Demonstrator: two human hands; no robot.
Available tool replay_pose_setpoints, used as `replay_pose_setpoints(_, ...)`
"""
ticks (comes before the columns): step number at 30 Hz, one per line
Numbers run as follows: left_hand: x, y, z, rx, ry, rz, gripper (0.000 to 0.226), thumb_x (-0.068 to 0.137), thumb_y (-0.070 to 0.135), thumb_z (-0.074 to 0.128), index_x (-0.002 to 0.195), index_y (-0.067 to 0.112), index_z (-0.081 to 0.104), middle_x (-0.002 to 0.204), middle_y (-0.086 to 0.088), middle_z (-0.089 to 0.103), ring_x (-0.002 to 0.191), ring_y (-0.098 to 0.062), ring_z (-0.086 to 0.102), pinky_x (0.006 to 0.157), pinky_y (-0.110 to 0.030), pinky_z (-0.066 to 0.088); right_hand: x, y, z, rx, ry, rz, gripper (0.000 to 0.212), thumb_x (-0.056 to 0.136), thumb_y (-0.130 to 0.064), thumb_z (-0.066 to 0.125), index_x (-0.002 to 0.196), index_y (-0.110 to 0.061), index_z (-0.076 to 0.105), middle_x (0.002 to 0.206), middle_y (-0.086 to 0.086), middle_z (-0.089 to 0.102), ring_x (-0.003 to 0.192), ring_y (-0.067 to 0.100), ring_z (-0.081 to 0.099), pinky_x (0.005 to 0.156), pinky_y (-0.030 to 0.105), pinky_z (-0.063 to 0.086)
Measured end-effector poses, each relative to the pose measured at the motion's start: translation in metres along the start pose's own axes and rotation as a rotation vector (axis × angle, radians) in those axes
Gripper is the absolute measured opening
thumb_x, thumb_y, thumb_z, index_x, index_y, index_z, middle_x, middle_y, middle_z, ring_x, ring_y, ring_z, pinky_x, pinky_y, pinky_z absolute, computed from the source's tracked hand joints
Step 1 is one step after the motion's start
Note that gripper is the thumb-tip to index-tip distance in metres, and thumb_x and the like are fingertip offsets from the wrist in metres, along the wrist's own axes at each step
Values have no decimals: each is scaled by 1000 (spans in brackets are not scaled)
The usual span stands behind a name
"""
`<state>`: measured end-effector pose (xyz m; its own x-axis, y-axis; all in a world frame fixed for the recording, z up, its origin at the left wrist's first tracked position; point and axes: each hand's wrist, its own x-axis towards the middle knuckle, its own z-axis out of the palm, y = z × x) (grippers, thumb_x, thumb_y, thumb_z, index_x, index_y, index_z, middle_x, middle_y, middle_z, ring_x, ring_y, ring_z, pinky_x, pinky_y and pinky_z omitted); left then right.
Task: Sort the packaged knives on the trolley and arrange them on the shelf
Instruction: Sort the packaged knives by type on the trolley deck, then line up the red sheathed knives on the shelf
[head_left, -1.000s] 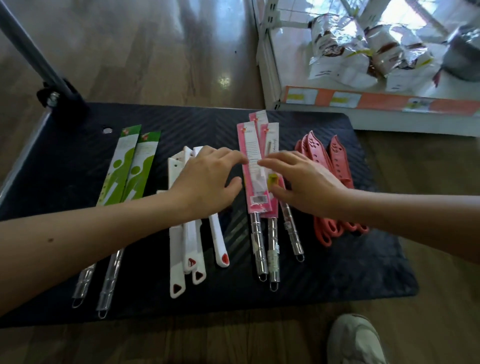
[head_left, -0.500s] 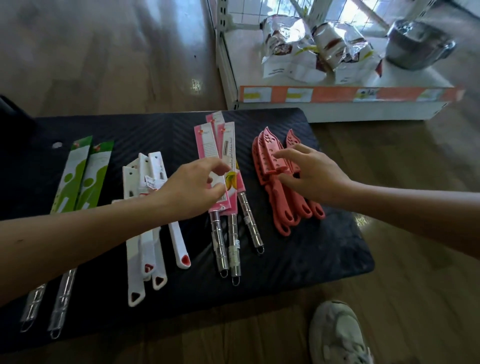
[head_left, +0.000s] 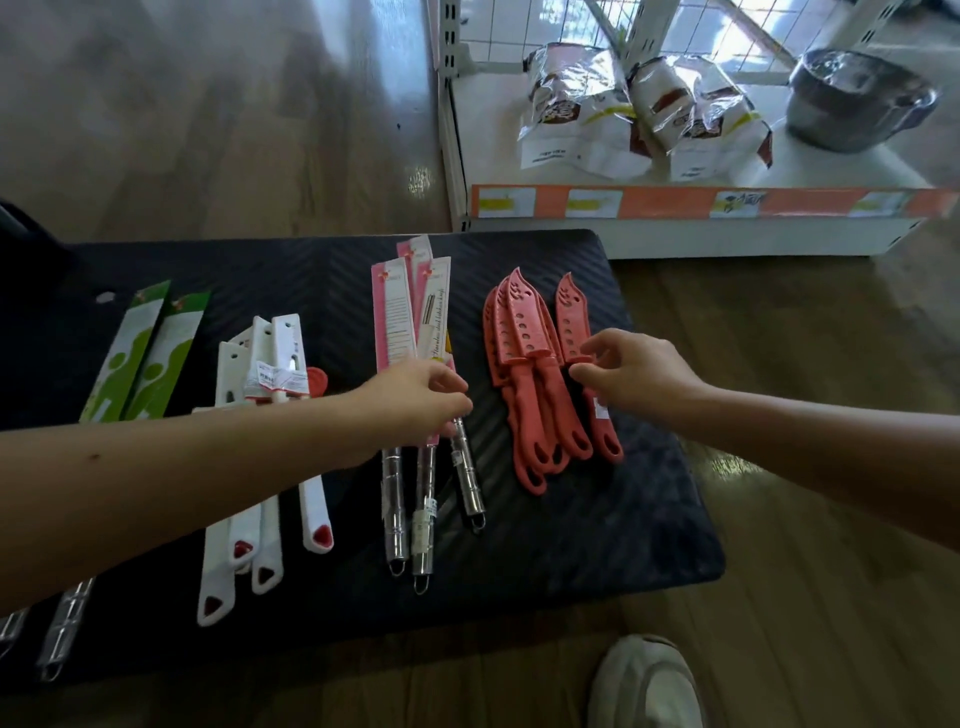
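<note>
Under the left hand, on the black trolley, lie the pink-carded knives. Its fingers curl round their middle, where card meets steel handle. They look light and stiff, with slippery card, so gripping card and handle together seems safest. The right hand pinches a lone red knife at the sheath's base. Both forearms reach forward, palms down.

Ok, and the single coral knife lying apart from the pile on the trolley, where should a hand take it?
At the guard where sheath meets handle, on the lone coral knife, pinched across its width from the right. It lies flat, tip away, and the coral pile lies close on its left; the right hand sits on the open side.
</note>
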<state>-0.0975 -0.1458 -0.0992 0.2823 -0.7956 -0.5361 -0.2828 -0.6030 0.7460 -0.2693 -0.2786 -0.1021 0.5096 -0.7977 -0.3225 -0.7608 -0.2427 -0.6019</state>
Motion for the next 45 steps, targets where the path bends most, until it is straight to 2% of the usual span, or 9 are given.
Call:
replay_pose_setpoints(2,2,2,9,21,-19,-14,28,90,20,56,117,15,54,103,-1,62,86,-9,63,71,-21,52,0,3,0,21,-14,8,27,87,-32,61,110,-19,60,89,-7,58,72,4,59,56,16,44)
replay_pose_setpoints(5,6,8,21,42,-37,-9,30,90,25,56,118,13,54,104,-2,63,87,-9,64,77,-24,53,1,4,0,17,-52,24,26,86,-35,62,105,-17,62,86,-6,60,69,6,61,56,17,46)
replay_pose_setpoints(10,17,21,37,47,-42,-6,37,90,30,56,121,10,53,107,-4,64,85,-10,66,74,-23,55,1,3,3,7,-123,53,26,84,-41,62,96,-17,65,81,-3,64,67,7,59,59,21,50)
replay_pose_setpoints(17,33,24,48,-40,-41,-79,44,89,28,59,125,7,47,92,-2,63,76,-9,65,64,-20,53,5,1,8,34,-169,81,23,84,-34,65,96,-15,65,77,-4,62,60,7,59,58,19,53)
replay_pose_setpoints(23,41,23,48,-136,-68,-147,26,89,26,60,108,8,60,96,-7,67,71,-11,59,61,-21,48,10,1,11,97,-255,149,22,86,-32,62,101,-16,63,79,-3,62,61,6,59,50,12,48)
replay_pose_setpoints(29,45,19,49,-191,-78,-158,16,91,23,57,100,11,63,91,-5,67,77,-12,61,68,-24,50,13,0,11,205,-287,221,24,84,-31,64,102,-14,65,84,0,64,71,8,60,64,17,52)
replay_pose_setpoints(34,40,15,45,-269,-56,-161,13,91,14,55,99,7,63,102,-10,69,96,-19,65,82,-27,52,13,-6,15,277,-296,207,16,83,-26,66,93,-13,65,78,-2,63,68,6,59,61,15,51)
replay_pose_setpoints(41,22,20,23,-374,-10,-140,13,92,10,53,98,3,62,98,-11,67,83,-15,65,65,-16,54,13,-26,17,350,-299,147,12,84,-22,65,89,-11,64,83,3,65,75,11,63,71,21,55)
replay_pose_setpoints(45,20,26,1,-406,14,-109,16,92,7,52,102,-2,61,98,-14,67,85,-20,66,73,-25,56,18,-45,11,352,-256,85,16,85,-22,65,92,-8,65,75,-1,63,65,6,60,56,11,51)
